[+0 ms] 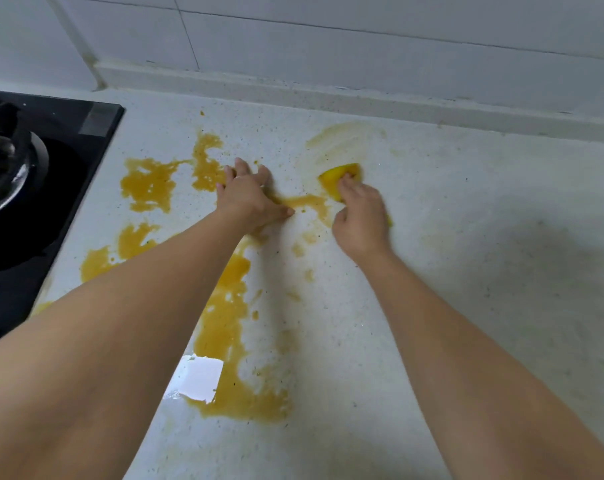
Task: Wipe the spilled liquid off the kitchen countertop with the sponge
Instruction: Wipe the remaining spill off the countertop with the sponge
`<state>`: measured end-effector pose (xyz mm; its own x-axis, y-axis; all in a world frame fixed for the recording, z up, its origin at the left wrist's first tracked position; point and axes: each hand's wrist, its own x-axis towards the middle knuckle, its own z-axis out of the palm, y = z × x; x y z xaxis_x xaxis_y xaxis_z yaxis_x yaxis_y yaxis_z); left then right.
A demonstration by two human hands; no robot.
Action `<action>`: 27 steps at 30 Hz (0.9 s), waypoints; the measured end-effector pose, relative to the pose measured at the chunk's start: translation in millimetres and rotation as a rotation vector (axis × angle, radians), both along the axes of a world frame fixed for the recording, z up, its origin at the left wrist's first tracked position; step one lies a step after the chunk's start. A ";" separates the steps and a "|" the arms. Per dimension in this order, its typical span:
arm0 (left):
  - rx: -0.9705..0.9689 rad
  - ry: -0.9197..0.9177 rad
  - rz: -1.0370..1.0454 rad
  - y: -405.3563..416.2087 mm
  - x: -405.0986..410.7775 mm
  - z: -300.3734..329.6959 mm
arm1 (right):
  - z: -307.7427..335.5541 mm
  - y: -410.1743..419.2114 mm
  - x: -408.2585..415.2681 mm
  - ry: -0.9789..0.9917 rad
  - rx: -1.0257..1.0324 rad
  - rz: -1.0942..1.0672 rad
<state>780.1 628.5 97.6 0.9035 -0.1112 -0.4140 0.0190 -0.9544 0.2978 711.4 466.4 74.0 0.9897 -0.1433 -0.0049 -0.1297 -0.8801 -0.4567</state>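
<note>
Orange-yellow spilled liquid (pixel 224 327) lies in patches across the speckled white countertop (pixel 466 237), from near the stove to the front edge. My right hand (pixel 361 216) grips a yellow sponge (pixel 338 176) and presses it onto the counter at the spill's right side. A faint smeared streak (pixel 342 140) sits just behind the sponge. My left hand (pixel 248 195) rests flat on the counter with fingers spread, touching the liquid at the middle of the spill.
A black gas stove (pixel 34 188) with a burner occupies the left side. A tiled wall (pixel 328 39) and a low backsplash ledge (pixel 328 93) bound the counter at the back. The counter's right part (pixel 501 306) shows no liquid.
</note>
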 end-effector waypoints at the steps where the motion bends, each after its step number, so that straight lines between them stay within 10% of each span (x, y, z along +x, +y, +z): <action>1: 0.006 0.002 -0.002 2.5 -2.5 0.7 | 0.3 13.4 -6.0 0.013 0.044 0.087; 10: -0.066 0.064 -0.031 8.8 -30.0 4.9 | 38.4 24.9 -22.8 0.191 1.025 -0.365; 18: -0.070 0.072 -0.065 9.6 -31.6 10.7 | 45.9 16.9 -43.4 -0.030 -0.018 -0.217; 27: -0.059 0.040 -0.106 -4.0 -3.8 2.8 | 13.4 0.9 -36.1 0.103 -0.256 -0.167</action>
<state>776.3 624.5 100.4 0.8681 -0.2301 -0.4398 -0.0677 -0.9327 0.3543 675.3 467.4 87.4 0.9485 -0.3133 -0.0466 -0.3161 -0.9274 -0.1999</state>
